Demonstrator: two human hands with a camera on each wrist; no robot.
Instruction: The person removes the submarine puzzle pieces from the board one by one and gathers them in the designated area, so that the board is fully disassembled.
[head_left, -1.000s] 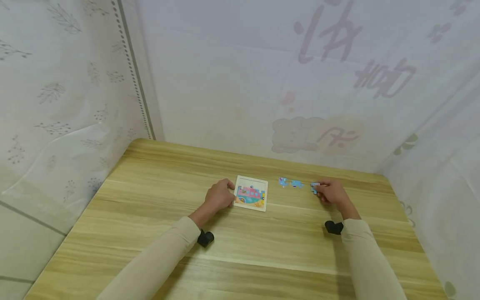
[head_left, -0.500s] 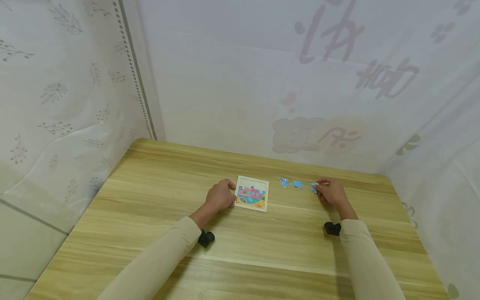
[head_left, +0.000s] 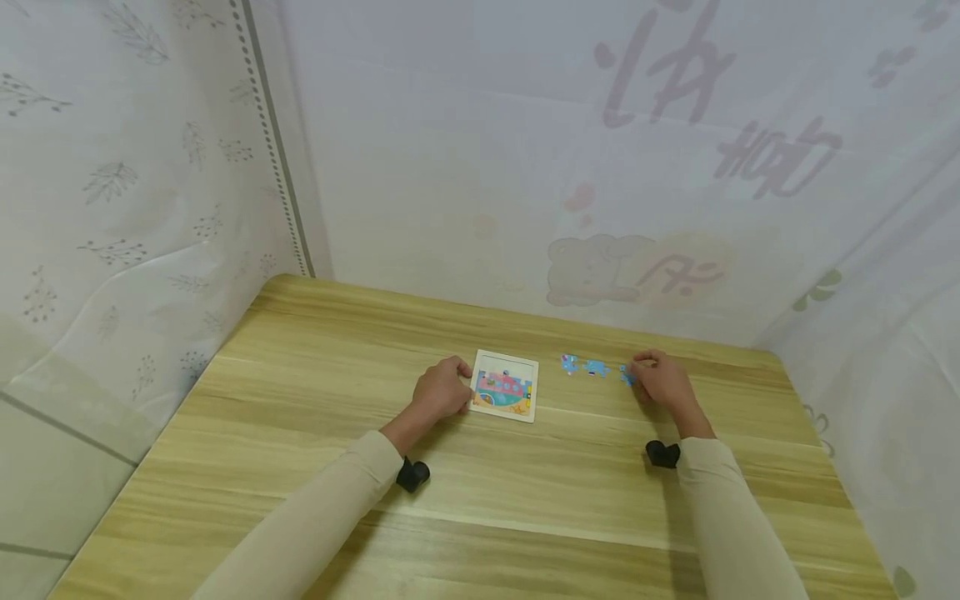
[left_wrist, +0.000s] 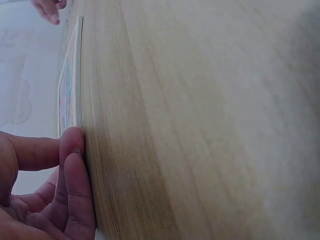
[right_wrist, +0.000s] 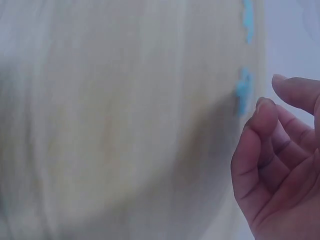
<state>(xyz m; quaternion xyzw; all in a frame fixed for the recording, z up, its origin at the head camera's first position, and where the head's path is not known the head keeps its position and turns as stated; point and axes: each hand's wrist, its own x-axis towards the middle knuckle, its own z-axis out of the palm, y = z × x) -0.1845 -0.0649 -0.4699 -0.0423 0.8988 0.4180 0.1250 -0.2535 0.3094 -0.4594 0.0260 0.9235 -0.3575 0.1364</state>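
Note:
A square white jigsaw tray lies on the table, its lower part filled with a pink, teal and orange picture. My left hand pinches its left edge; in the left wrist view, fingertips meet at the tray's side. To the right, blue puzzle pieces lie in a row: one on the left, one in the middle, one beside my right hand. In the right wrist view that hand's thumb and fingertips are parted with nothing between them, just apart from the nearest piece.
The wood-grain table stretches toward me and to both sides. Patterned cloth walls rise at its back, left and right. A black wrist-worn device sits under the left cuff, another by the right.
My right hand has let go of the rightmost puzzle piece, which now lies on the table in the row. The left hand stays at the tray's edge.

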